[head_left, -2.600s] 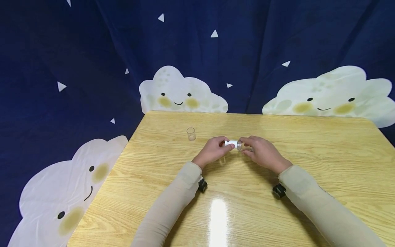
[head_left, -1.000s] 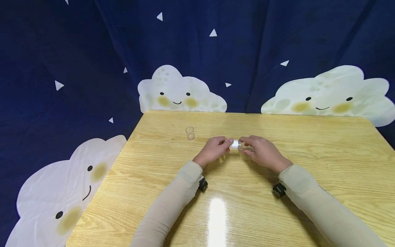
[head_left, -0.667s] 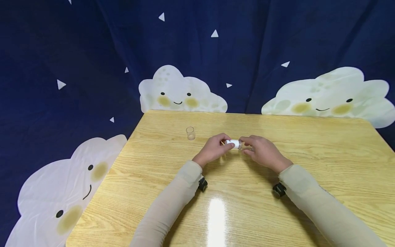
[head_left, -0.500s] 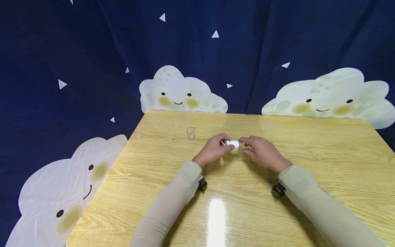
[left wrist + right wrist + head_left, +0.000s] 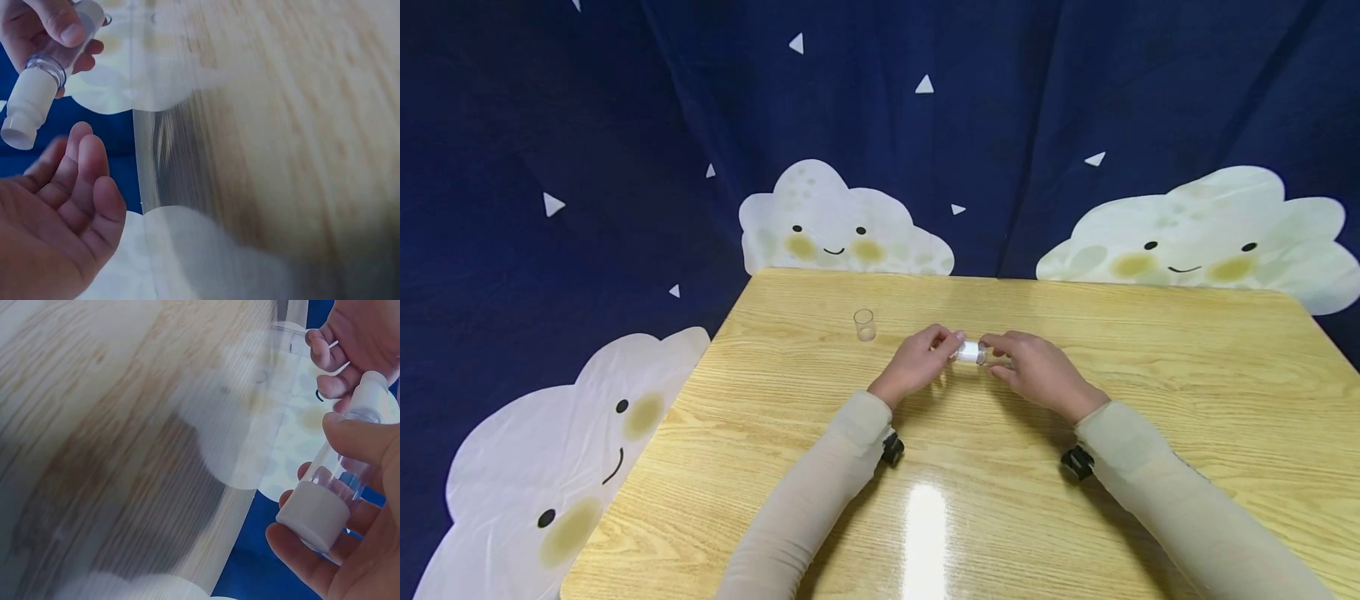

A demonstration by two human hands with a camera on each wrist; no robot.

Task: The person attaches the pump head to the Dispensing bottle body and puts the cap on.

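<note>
A small clear bottle with a white pump head at one end and a white base at the other lies between both hands above the table. My right hand holds it by the clear body, thumb on one side and fingers curled round the other. Close by the pump head is my left hand; in the left wrist view its fingers are loosely bent and apart from the bottle. Its thumb cannot be seen in that view.
On the wooden table, behind and left of the hands, stands a clear, open-topped cylinder. A dark blue curtain with printed clouds hangs beyond the table's far edge. Each wrist carries a small black camera.
My left thumb has moved up and back from the white pump head, after lying across it half a second ago. My right hand stays in place. The clear cylinder has not moved.
</note>
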